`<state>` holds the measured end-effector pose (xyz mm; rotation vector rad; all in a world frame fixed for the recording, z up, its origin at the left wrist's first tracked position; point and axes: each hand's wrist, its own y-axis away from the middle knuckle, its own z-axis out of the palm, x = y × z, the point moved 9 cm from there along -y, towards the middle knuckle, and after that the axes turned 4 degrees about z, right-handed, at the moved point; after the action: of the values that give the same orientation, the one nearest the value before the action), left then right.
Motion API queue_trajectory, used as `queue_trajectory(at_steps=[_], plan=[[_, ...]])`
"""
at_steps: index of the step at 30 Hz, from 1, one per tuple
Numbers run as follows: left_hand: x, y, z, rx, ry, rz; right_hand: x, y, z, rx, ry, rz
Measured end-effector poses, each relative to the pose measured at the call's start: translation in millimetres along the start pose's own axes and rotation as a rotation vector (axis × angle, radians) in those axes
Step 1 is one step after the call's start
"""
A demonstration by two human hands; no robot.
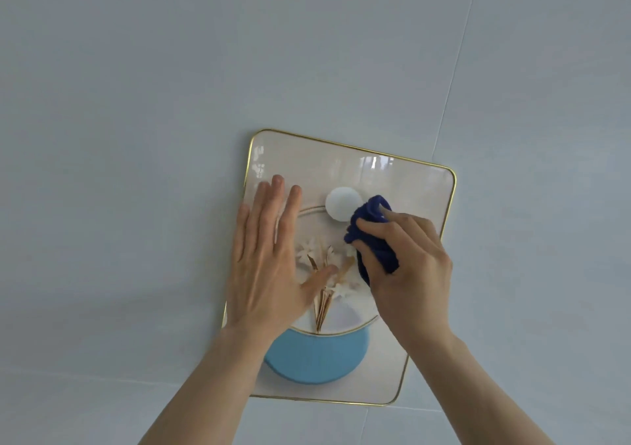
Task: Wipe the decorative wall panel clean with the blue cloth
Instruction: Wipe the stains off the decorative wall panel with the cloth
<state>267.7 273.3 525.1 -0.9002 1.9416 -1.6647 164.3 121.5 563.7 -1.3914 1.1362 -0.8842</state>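
Wiping is the step in hand. The right hand (406, 267) squeezes the bunched blue cloth (372, 233) against the middle of the wall panel (420, 188), just beside a white circle (343, 203). The left hand (264, 260) lies flat with fingers spread on the panel's left side, holding it steady. Next, I think, the cloth must rub over the bare right and far parts. The panel hangs tilted on the pale wall (136, 103); it is shiny, cream, gold-edged, with flowers (327, 257) and a blue shape (314, 356).
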Motion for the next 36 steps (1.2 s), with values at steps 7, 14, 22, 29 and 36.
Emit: queue_trajectory(at_steps=[7, 14, 22, 29, 36], plan=[[-67, 7, 7, -0.152, 0.010, -0.123, -49, -22, 56, -0.132, 0.041, -0.150], [-74, 9, 18, -0.120, 0.067, -0.098, -53, -14, 86, -0.046, 0.098, -0.177], [-78, 10, 20, -0.122, 0.081, -0.077, -57, -26, 92, 0.000, 0.080, -0.183], [-78, 10, 19, -0.127, 0.106, -0.066, -43, -39, 72, 0.167, 0.008, 0.092], [-79, 11, 20, -0.101, 0.077, -0.070, -77, -37, 110, -0.019, 0.095, -0.161]])
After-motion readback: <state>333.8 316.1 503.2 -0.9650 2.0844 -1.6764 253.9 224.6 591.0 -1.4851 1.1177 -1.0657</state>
